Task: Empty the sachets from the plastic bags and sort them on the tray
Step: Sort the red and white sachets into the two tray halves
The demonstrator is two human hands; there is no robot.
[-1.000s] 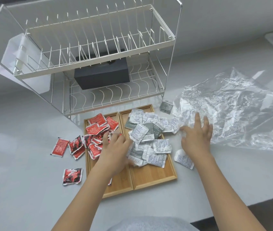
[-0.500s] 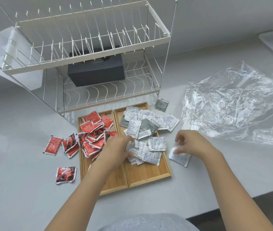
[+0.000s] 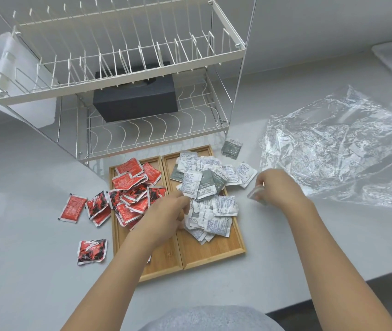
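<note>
Grey counter (image 3: 23, 271) is seen from above, with a white dish rack (image 3: 123, 53) at the back. Going left to right: four red sachets (image 3: 73, 208) lie loose on the counter, just beside the bamboo tray (image 3: 214, 254). More red sachets are heaped in the tray's left compartment. The left hand (image 3: 166, 218) is laid across the divider, fingers curled into the white sachets (image 3: 223, 206) piled in the right compartment; whether anything is gripped cannot be told. The right hand (image 3: 278, 189), which a second ago was stretched flat toward the empty plastic bag (image 3: 333, 151), has been drawn back and closed on a stray white sachet (image 3: 253, 194) lifted off the counter. One grey sachet (image 3: 231, 148) is left behind the tray. Sorting is judged well advanced, with only strays remaining
</note>
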